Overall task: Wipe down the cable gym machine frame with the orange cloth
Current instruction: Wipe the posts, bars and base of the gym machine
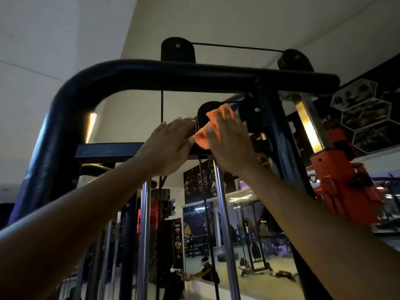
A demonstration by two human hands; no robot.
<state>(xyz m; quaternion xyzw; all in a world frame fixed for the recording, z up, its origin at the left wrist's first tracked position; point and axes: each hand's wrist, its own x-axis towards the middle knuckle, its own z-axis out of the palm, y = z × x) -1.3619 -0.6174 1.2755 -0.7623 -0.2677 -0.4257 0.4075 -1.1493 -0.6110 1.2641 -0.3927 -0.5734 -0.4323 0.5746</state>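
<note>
i reach both arms overhead: my right hand (229, 144) presses the orange cloth (213, 126) flat-palmed against a black pulley housing (204, 110) under the cable machine's top bar (184, 71), fingers spread for pressure. my left hand (167, 146), open and holding nothing, braces beside it on the crossbar (106, 151).

left hand (166, 146) — raised, flat, fingers extended | right hand (229, 141) — raised, fingers spread, pressing

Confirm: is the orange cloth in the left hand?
No, the right hand presses the orange cloth on a pulley housing; the left hand is flat and bare.
</note>
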